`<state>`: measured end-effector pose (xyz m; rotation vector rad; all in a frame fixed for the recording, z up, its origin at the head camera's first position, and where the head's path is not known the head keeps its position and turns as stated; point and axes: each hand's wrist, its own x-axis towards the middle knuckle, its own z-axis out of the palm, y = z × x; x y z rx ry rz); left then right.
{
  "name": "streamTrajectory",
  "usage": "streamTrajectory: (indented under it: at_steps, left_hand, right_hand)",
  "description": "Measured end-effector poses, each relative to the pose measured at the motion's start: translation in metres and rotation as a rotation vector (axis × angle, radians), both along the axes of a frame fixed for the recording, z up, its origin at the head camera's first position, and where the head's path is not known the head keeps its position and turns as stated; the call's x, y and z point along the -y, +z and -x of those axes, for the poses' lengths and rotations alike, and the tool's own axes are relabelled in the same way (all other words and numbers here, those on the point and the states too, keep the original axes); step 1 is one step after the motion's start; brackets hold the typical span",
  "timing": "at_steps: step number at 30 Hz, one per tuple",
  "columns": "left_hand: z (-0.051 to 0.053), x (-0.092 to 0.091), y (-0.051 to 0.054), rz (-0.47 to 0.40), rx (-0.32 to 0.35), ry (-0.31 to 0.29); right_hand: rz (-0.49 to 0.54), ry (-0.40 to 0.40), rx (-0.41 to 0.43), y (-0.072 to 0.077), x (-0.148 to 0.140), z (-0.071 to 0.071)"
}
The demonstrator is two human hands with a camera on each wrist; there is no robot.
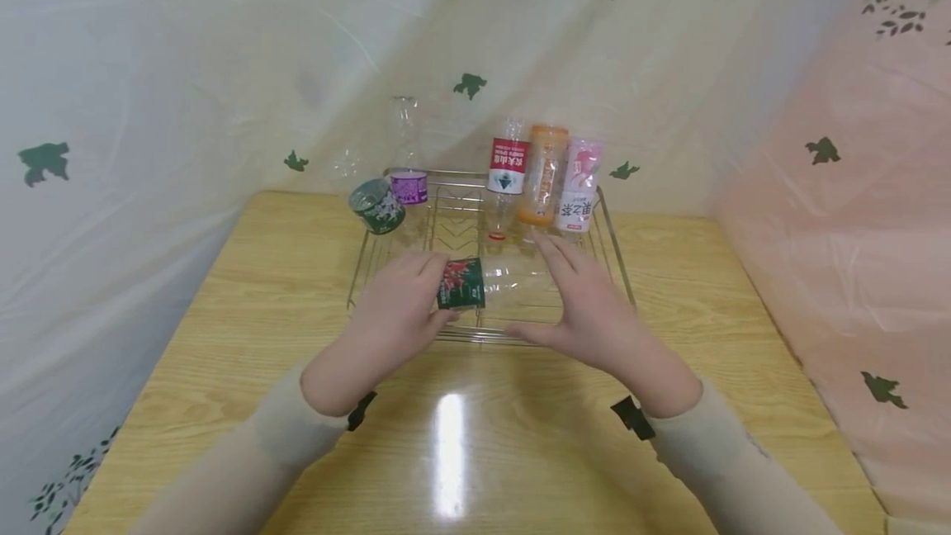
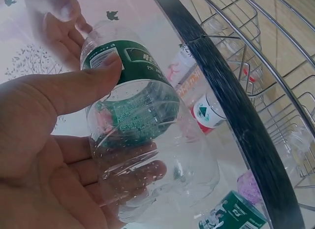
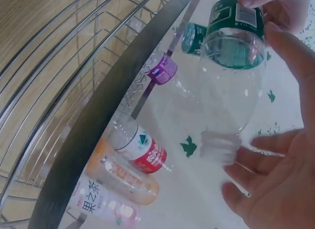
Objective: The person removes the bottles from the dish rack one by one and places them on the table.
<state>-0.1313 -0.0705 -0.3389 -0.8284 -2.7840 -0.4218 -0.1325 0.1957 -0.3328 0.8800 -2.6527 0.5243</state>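
Observation:
My left hand grips a clear plastic bottle with a green label, held sideways above the front of a wire rack. In the left wrist view the thumb lies over the label, and the other fingers are behind the clear wall. The bottle's open neck points toward my right hand. That hand is spread, its fingers close to the neck; whether they touch it I cannot tell.
Along the rack's back lie a purple-labelled bottle, a red-and-white-labelled bottle, an orange bottle and a pink-and-white bottle. Another green-labelled bottle is at the rack's left. The wooden table meets patterned cloth behind and at the right.

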Motion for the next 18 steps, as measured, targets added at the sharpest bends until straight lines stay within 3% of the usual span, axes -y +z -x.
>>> streamTrajectory:
  at_steps: [6, 11, 18]
  left_hand:
    - [-0.001, 0.005, -0.003, -0.021, -0.003, 0.011]
    - [-0.004, 0.011, -0.004, -0.033, 0.003, 0.027]
    - [-0.006, 0.016, -0.005, -0.141, 0.035, 0.046]
  right_hand:
    - [0.049, -0.008, -0.006, 0.004, -0.011, 0.002]
    - [0.071, -0.052, 0.063, 0.006, -0.021, 0.000]
    - [0.102, -0.100, 0.107, 0.003, -0.035, -0.001]
